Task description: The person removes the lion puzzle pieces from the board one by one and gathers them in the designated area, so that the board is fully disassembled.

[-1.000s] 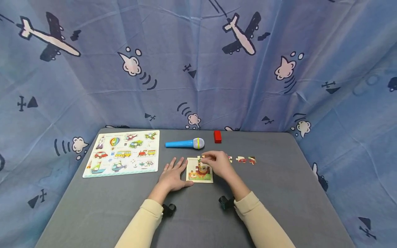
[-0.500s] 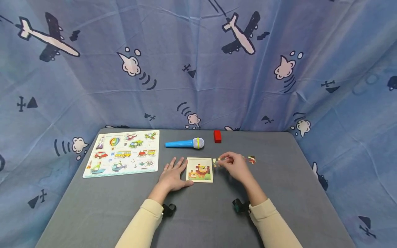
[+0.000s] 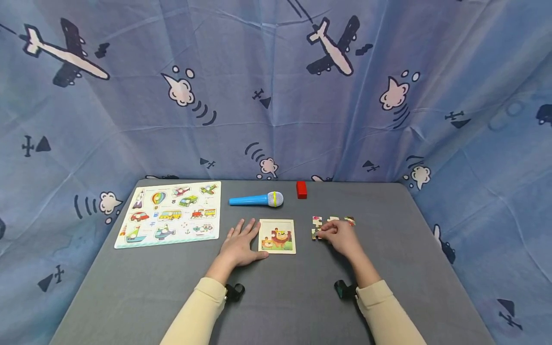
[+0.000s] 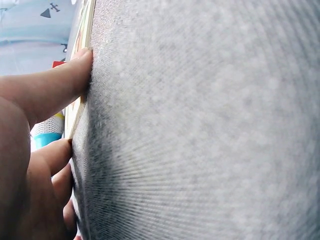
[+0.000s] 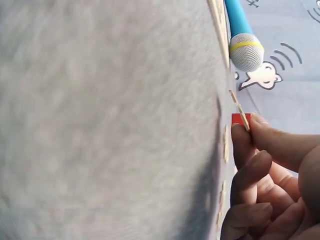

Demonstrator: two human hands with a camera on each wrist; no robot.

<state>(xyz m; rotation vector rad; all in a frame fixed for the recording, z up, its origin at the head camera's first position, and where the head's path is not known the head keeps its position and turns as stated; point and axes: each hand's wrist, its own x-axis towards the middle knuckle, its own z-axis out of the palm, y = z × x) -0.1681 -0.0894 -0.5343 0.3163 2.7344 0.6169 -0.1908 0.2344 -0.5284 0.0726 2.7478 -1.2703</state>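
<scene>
On the grey table lies a small square puzzle board (image 3: 277,224), with a lion and a smaller animal pictured in its lower part and a plain cream upper part. My left hand (image 3: 243,247) rests spread at its left side, thumb at the lower left corner; in the left wrist view the thumb and a finger (image 4: 52,155) touch the board's edge. Right of the board, my right hand (image 3: 341,237) pinches a puzzle piece (image 5: 240,111) between thumb and forefinger, slightly above the table. Several loose puzzle pieces (image 3: 317,221) lie just beyond it, some partly hidden by the hand.
A blue toy microphone (image 3: 255,199) lies behind the board, with a red block (image 3: 301,189) to its right. A large vehicle picture board (image 3: 170,214) lies at the left. A blue patterned curtain (image 3: 276,96) hangs along the table's far edge.
My right hand has moved right from the board's upper part to the loose pieces, carrying a puzzle piece off the board. The left hand has stayed in place.
</scene>
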